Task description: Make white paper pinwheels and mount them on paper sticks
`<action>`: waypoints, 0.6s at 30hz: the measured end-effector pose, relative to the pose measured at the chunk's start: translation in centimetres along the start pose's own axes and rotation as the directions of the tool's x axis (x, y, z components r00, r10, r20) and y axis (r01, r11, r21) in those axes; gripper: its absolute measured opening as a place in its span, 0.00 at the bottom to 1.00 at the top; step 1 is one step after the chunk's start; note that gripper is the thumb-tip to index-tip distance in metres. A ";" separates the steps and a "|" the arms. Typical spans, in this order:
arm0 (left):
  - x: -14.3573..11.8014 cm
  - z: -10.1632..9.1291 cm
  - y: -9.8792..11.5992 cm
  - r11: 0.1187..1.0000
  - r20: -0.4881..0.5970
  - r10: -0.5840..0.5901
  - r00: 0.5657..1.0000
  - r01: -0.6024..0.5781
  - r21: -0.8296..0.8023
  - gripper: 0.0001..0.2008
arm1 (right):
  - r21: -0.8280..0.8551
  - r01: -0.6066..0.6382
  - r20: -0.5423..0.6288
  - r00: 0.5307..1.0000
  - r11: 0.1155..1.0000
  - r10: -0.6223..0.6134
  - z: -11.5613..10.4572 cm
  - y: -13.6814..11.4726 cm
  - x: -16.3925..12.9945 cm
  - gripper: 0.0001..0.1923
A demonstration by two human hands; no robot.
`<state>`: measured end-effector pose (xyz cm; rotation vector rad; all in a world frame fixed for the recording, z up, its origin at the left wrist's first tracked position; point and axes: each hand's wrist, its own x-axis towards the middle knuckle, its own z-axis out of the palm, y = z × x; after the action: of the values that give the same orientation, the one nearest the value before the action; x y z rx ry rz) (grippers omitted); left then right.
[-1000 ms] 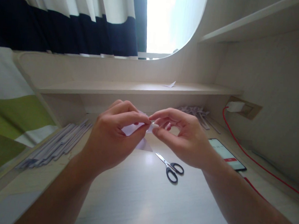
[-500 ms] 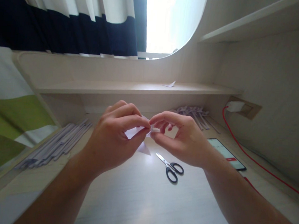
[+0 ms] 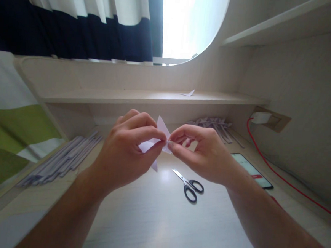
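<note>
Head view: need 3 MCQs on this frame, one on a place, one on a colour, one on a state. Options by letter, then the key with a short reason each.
1. Where do the black-handled steel scissors lie?
A. on the pale wooden desk, below the right hand
B. on the upper shelf
C. in the left hand

2. What colour is the cable running from the white wall charger?
A. green
B. red
C. black

3. How is the small white folded paper piece held?
A. lying flat on the desk
B. pinched between the left hand and the right hand
C. clamped in the scissors

Key:
1 A: the scissors rest on the desk surface, untouched.
2 B: the cable shows red along the wall.
3 B: fingertips of both hands meet on the paper, above the desk.
</note>
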<state>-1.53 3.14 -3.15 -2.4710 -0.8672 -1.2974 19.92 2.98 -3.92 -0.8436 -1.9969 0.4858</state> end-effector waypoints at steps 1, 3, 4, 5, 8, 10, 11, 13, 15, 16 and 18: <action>0.0 -0.1 0.0 1.000 -0.005 -0.013 1.000 0.013 -0.013 0.02 | -0.003 -0.006 -0.009 1.000 1.000 0.006 0.0 0.0 0.0 0.04; 0.0 -0.4 -0.2 0.997 -0.029 -0.075 0.997 0.074 -0.028 0.04 | -0.013 -0.020 -0.037 0.999 1.000 0.019 0.0 0.0 0.1 0.04; 0.1 -0.5 -0.3 0.992 -0.050 -0.126 0.991 0.125 -0.028 0.06 | -0.022 -0.029 -0.056 0.998 0.999 0.028 0.1 0.0 0.1 0.04; 0.1 -0.7 -0.5 0.981 -0.080 -0.191 0.978 0.190 -0.028 0.07 | -0.031 -0.037 -0.075 0.997 0.999 0.035 0.1 0.0 0.2 0.04; 0.3 -1.0 -1.4 0.899 -0.165 -0.437 0.884 0.432 -0.066 0.13 | -0.060 -0.046 -0.111 0.993 0.997 0.039 0.2 -0.1 0.2 0.03; 0.4 -1.0 -2.0 0.823 -0.152 -0.567 0.809 0.554 -0.125 0.16 | -0.083 -0.039 -0.125 0.992 0.996 0.029 0.3 -0.1 0.2 0.03; 0.4 -1.0 -2.2 0.791 -0.123 -0.610 0.783 0.592 -0.153 0.16 | -0.093 -0.033 -0.132 0.991 0.995 0.021 0.4 -0.1 0.2 0.03; 0.5 -0.9 -2.4 0.757 -0.054 -0.643 0.764 0.624 -0.193 0.15 | -0.109 -0.022 -0.142 0.990 0.994 0.007 0.4 -0.1 0.2 0.04; 0.5 -0.8 -2.5 0.762 -0.023 -0.632 0.775 0.615 -0.200 0.13 | -0.124 -0.017 -0.141 0.990 0.992 0.000 0.5 -0.1 0.1 0.04; 0.5 -0.8 -2.5 0.773 -0.020 -0.618 0.786 0.602 -0.199 0.13 | -0.138 -0.014 -0.132 0.991 0.990 -0.004 0.5 -0.2 0.1 0.04; 0.4 -0.7 -2.6 0.788 -0.014 -0.595 0.804 0.580 -0.206 0.15 | -0.184 0.000 -0.107 0.994 0.983 -0.020 0.5 -0.3 0.1 0.03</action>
<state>-3.34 5.12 -2.60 -2.3412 -1.6609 -1.7233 19.35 2.84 -4.01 -0.9516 -1.9648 0.2462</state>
